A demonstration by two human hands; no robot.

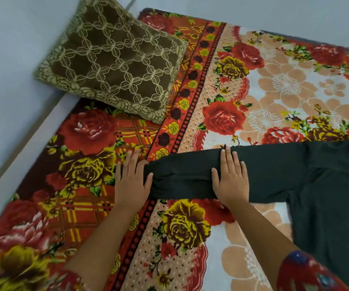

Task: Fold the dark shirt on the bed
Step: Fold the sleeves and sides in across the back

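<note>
Dark shirt [316,185] lies flat on floral blanket [190,122], body at right of view, one sleeve [186,177] stretched leftward; left hand [132,181] flat, palm down, on sleeve cuff end, fingers slightly apart, gripping nothing; right hand [231,177] flat, palm down, mid-sleeve, fingers extended and slightly spread, gripping nothing; brown patterned pillow [112,59] rests on blanket beyond hands, well apart from shirt.

- My brown velvety square pillow [114,64], patterned with pale lattice lines, lies on the blanket's upper left part.
- A plush blanket [221,114] printed with red and yellow roses spreads beneath it.
</note>
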